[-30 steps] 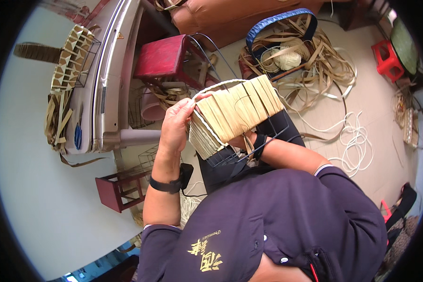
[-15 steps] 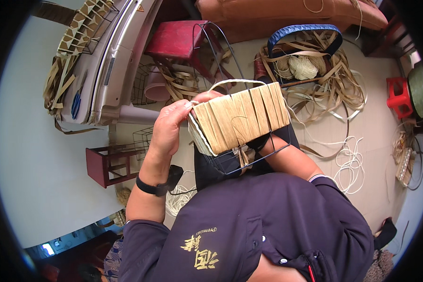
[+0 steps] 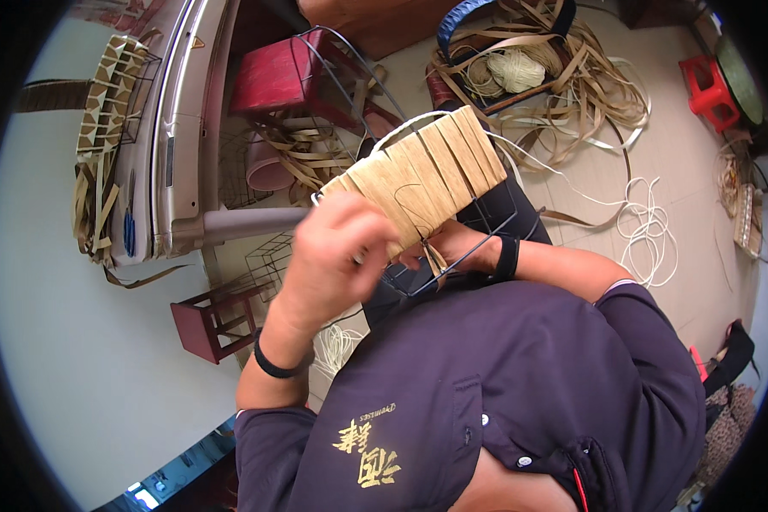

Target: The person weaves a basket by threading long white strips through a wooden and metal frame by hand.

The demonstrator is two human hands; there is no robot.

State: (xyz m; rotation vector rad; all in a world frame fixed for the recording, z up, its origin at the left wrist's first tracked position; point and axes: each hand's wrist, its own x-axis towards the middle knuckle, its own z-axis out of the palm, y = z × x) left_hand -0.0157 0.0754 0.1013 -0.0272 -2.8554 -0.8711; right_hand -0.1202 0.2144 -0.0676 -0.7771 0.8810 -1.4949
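Observation:
A black wire basket [image 3: 452, 275], its upper side wrapped in flat tan strips [image 3: 427, 179], rests tilted over my lap. My left hand [image 3: 340, 252] is curled in front of the basket's left end and somewhat blurred; what its fingers hold is hidden. My right hand [image 3: 459, 242] reaches under the wrapped side and grips the basket near a hanging strip end [image 3: 435, 258]. White cord [image 3: 401, 130] arches along the far edge of the wrapping and trails off to the right. A tall wire handle [image 3: 350, 64] rises beyond the basket.
A red stool [image 3: 273, 72] stands ahead on the left, beside a pale table edge [image 3: 175, 128]. Blue-handled scissors [image 3: 129, 230] lie further left. A basket with a blue handle [image 3: 461, 21] holds cord balls [image 3: 516, 68] among tan strips. Loose white cord [image 3: 644, 243] coils on the floor.
My left hand has left the basket's far left corner and moved nearer, curling in front of it. My right hand shows more beneath the basket. The view has shifted.

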